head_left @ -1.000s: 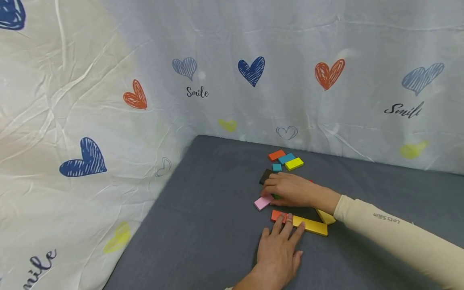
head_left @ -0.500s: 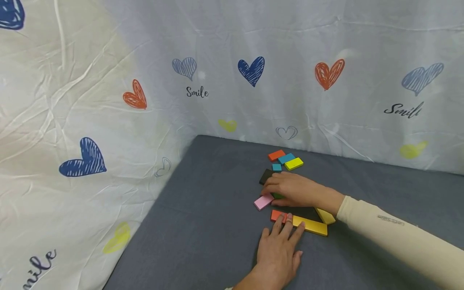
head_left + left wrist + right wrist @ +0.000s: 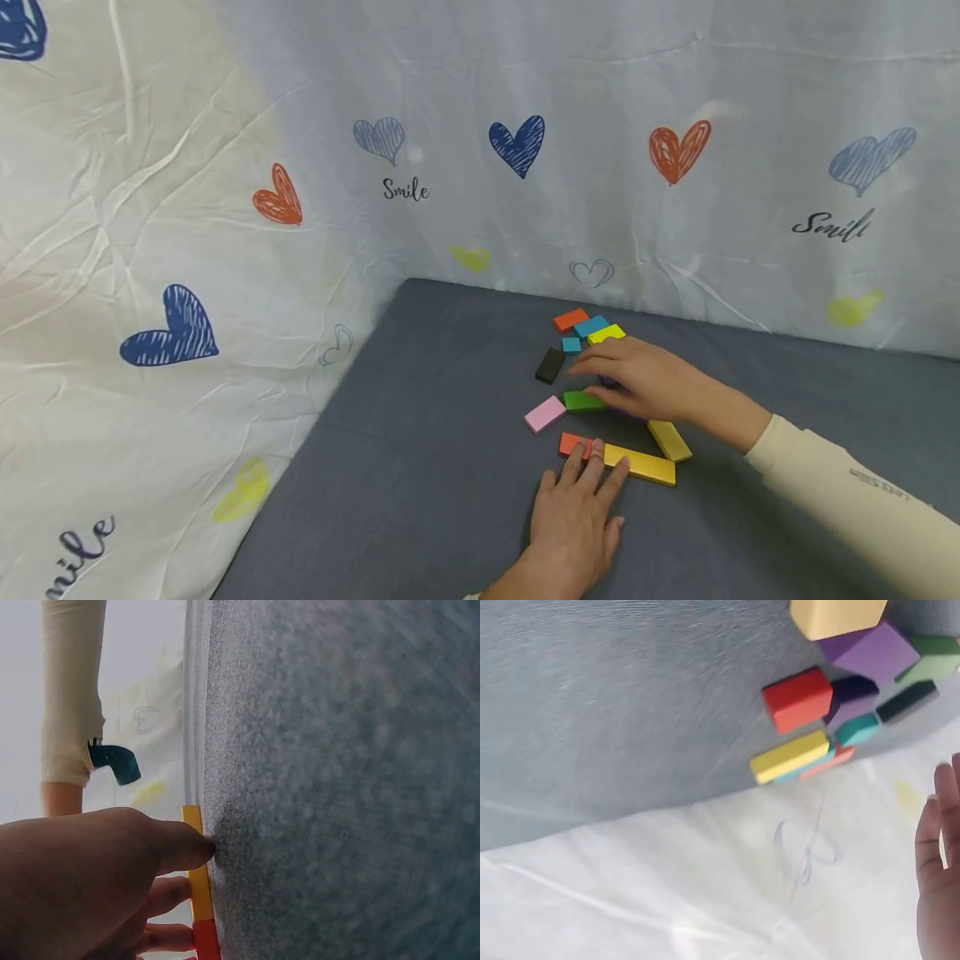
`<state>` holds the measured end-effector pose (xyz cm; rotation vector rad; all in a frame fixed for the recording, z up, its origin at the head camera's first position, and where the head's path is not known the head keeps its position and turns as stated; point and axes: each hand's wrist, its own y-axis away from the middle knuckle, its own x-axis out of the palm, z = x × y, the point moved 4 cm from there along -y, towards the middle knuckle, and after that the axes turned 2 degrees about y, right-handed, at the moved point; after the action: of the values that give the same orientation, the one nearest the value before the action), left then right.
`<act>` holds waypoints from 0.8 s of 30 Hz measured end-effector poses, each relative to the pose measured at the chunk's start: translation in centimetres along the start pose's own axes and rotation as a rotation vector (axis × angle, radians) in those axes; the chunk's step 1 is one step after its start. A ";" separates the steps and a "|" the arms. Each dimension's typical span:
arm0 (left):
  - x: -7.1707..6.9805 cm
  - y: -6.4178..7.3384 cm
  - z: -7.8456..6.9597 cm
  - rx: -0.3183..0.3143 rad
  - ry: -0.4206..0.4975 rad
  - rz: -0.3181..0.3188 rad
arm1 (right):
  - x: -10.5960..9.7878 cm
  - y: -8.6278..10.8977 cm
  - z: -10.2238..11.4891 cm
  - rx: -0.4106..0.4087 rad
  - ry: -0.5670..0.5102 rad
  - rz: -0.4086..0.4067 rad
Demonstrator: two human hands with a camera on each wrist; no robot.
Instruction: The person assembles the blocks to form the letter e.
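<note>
My left hand (image 3: 572, 525) lies with spread, fairly straight fingers, fingertips resting on an orange-red block (image 3: 572, 444) and the long yellow block (image 3: 651, 468) beside it. In the left wrist view, the thumb (image 3: 184, 846) reaches over the yellow block (image 3: 192, 825). Above the blocks hovers my right hand (image 3: 648, 379), fingers loosely extended with nothing gripped. Its thumb overlaps the right end of a green block (image 3: 579, 402) and it mostly hides the purple pieces. In the right wrist view, a purple block (image 3: 877, 654) and a red block (image 3: 799, 699) show apart from the fingers (image 3: 930, 832).
A pink block (image 3: 545, 414) touches the green one's corner. A black block (image 3: 550, 365) and small teal block (image 3: 571, 345) lie behind. Orange (image 3: 571, 320), blue (image 3: 591, 325) and bright yellow (image 3: 606, 333) blocks cluster near the curtain (image 3: 480, 208). A dull yellow block (image 3: 670, 440) slants at right.
My right hand has pulled back to the right and slightly away from me, off the green block, uncovering it and the black block. The left hand stays in place.
</note>
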<state>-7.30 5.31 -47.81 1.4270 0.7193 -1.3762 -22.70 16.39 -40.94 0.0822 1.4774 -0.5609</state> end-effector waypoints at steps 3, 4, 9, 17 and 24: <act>-0.1 -0.1 0.0 -0.001 0.004 0.005 | -1.1 1.2 -0.2 0.043 0.018 -0.006; 0.0 -0.1 0.0 -0.002 0.007 0.006 | -1.3 1.6 -0.2 0.062 0.027 0.003; -0.2 0.0 -0.1 -0.004 0.003 -0.016 | -2.3 3.4 0.0 0.137 0.081 0.055; -0.3 -0.1 -0.2 -0.007 -0.011 -0.017 | -3.3 5.9 1.1 0.152 0.106 0.035; -0.2 0.0 -0.2 -0.006 -0.016 -0.015 | -3.5 7.7 2.0 0.203 0.117 0.040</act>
<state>-7.23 5.57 -47.60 1.4070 0.7245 -1.3943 -17.79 23.36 -39.56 0.3073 1.5248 -0.6821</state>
